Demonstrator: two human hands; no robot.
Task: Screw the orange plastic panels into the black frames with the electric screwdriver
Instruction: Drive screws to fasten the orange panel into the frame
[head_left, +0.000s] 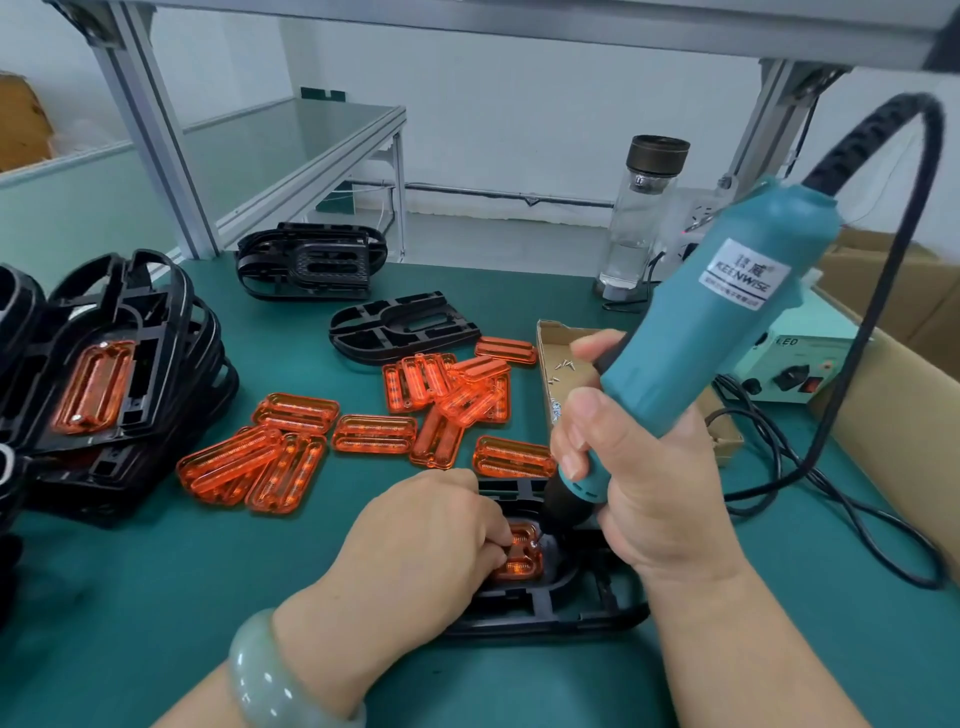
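Note:
My right hand (641, 483) grips the teal electric screwdriver (696, 332), tilted, its bit tip on a screw in the orange panel (519, 564). That panel sits in a black frame (545, 608) lying on the green mat in front of me. My left hand (426, 540) lies over the panel's left part, fingertips curled and pinching at the screw beside the bit. Several loose orange panels (374, 434) lie scattered in the middle of the mat. One empty black frame (402, 325) lies behind them.
A stack of black frames with orange panels fitted (98, 384) stands at the left. Another frame pile (311, 265) sits at the back. A small cardboard tray of screws (558, 364), a glass bottle (641, 218), the power box (789, 364) and its black cable (810, 467) crowd the right.

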